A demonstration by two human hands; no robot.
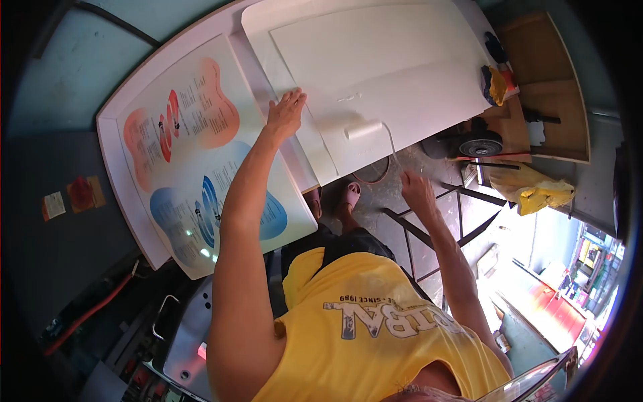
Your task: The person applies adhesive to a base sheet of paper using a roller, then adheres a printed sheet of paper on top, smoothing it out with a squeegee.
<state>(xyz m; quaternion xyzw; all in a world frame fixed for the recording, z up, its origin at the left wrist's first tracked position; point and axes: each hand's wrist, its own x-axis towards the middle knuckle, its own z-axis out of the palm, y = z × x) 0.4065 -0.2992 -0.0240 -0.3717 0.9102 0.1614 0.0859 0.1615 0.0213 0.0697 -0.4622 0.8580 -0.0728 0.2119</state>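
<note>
My left hand point(287, 110) lies flat, fingers spread, on the edge of a large white sheet point(402, 60) resting on a white board. A white roller point(364, 128) rests on the sheet near its lower edge, and its thin wire handle runs down to my right hand point(416, 189), which is closed around the handle's end. Next to the white sheet lies a printed poster point(194, 154) with red-orange and blue shapes and small text.
A black wheeled tool point(482, 144), a yellow bag point(539, 193) and a wooden panel point(556, 87) lie at the right. A yellow cloth point(497, 84) sits at the sheet's far corner. A dark metal frame point(429, 224) and my sandalled feet point(349, 194) are below.
</note>
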